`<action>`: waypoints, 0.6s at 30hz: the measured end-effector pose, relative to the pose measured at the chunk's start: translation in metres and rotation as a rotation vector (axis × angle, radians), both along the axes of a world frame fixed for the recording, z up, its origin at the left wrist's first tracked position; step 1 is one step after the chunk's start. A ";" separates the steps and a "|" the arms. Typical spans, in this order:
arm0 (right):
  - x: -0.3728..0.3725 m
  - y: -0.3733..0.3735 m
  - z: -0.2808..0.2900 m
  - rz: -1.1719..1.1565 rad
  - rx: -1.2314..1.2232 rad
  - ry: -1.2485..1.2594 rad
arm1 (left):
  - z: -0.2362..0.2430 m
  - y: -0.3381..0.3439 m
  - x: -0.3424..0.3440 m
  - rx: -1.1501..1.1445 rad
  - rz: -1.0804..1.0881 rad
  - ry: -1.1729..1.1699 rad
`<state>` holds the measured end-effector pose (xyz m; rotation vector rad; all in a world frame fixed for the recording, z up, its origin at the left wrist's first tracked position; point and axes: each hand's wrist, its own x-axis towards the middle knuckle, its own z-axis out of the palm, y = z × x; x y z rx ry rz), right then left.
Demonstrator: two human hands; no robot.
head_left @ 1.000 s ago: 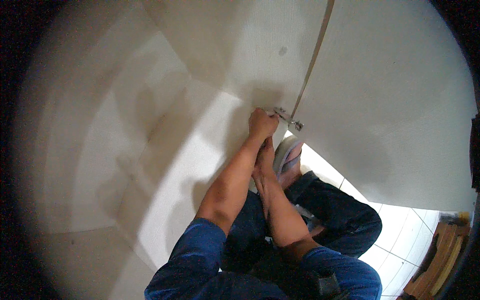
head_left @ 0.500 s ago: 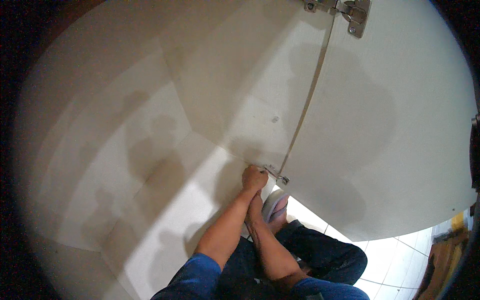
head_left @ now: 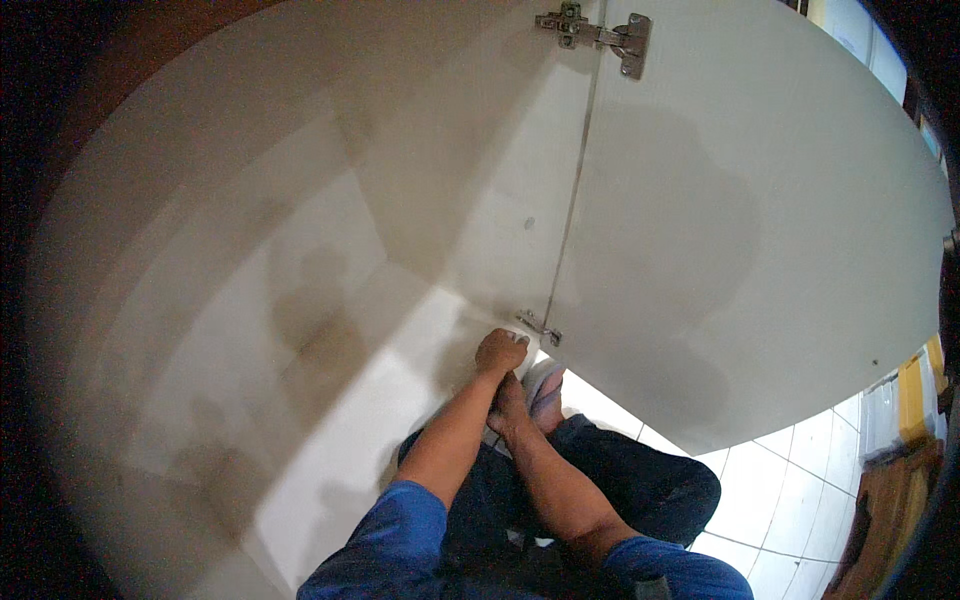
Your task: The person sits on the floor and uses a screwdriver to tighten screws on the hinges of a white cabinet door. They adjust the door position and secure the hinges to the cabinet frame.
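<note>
Off-white door (head_left: 760, 250) bears two metal hinges (head_left: 630, 45); near its lower-left corner, left hand (head_left: 502, 351) curls, right hand's (head_left: 511, 397) openness and both hands' contents are unclear; tiled floor (head_left: 765, 500) beneath.

Room opens over the cabinet floor (head_left: 345, 440) left of the left hand (head_left: 502, 351); the nearer hinge (head_left: 541, 328) stands just beyond that hand, and the door (head_left: 800, 260) blocks the right.

White floor tiles (head_left: 775, 497) with dark joints stretch off to the right of the fingers (head_left: 517, 343). Above and right of them, a pale cabinet door (head_left: 800, 230) stands open. Left of them, bright light falls in a slanting band across the cabinet's base panel (head_left: 345, 460); shadow dims the inner wall (head_left: 440, 130) beyond.
</note>
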<state>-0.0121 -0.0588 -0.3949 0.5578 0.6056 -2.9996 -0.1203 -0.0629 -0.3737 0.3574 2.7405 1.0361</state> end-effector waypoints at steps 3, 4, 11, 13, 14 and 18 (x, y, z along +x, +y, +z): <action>0.025 -0.005 -0.008 0.080 0.149 -0.054 | -0.014 -0.016 0.001 -0.454 -0.533 0.196; 0.033 -0.005 -0.008 0.129 0.204 -0.094 | -0.013 -0.021 0.005 -0.494 -0.662 0.204; 0.151 0.048 0.054 0.152 1.189 -0.029 | 0.058 -0.053 0.093 0.979 0.143 -0.609; 0.204 0.084 0.085 0.034 1.196 -0.089 | 0.085 -0.072 0.108 1.034 0.149 -0.650; 0.235 0.103 0.099 -0.061 1.220 -0.114 | 0.094 -0.082 0.116 1.058 0.125 -0.680; 0.360 0.184 0.131 -0.562 1.491 -0.331 | 0.125 -0.100 0.143 1.013 0.138 -0.653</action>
